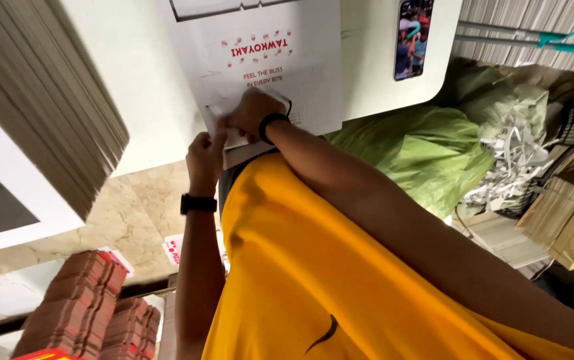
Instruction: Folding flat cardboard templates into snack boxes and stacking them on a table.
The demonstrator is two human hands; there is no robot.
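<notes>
Left hand [205, 155]: at the near edge of the white worktop [137, 80], fingers pinched on the lower corner of the flat white carton sheet [267, 60]; black watch on the wrist.
Right hand [255, 112]: laid on the sheet's near edge, fingers curled and pressed together on a small flap; black band on the wrist.
Carton sheet: lies flat on the worktop, near edge overhanging toward the person, red print on its face.
Phone [412, 39]: flat on the worktop near its right corner, screen lit.
Flat cardboard stack [40, 100]: at the worktop's left edge, sheets on edge.
Green bag [420, 153]: below the worktop's right corner, beside shredded paper [517, 157].
Red-brown stacks [87, 307]: on the floor, lower left.
Clothing: yellow shirt [313, 280] fills the foreground.
</notes>
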